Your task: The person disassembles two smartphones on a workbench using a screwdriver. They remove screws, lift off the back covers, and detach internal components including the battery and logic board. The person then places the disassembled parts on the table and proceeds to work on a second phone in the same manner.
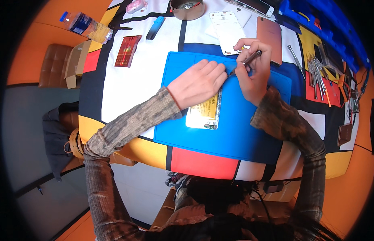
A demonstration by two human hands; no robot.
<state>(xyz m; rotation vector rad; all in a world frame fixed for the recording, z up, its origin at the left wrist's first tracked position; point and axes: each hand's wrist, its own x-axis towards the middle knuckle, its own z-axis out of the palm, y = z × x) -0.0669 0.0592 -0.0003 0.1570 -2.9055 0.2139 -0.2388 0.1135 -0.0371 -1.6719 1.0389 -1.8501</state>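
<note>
An opened phone (203, 114) lies on a blue work mat (243, 136), its yellow battery and a bit of green circuit board showing. Across its far end rests my left hand (201, 82), back up, fingers pressed together and bent down. Whatever those fingertips grip is hidden under the hand. My right hand (254, 74) is raised over the mat's far right part and pinches a dark pen-shaped tool (252, 58). The tool slants down to the left, its tip beside my left fingers. I cannot make out the exact tip.
Beyond the mat lie a white phone panel (227, 30), a copper-coloured phone cover (269, 38) and a round bowl (187, 10). Several screwdrivers (316, 74) are bunched at right, near a blue rack (327, 28). A red packet (127, 51), blue lighter (155, 28) and water bottle (86, 28) are at left.
</note>
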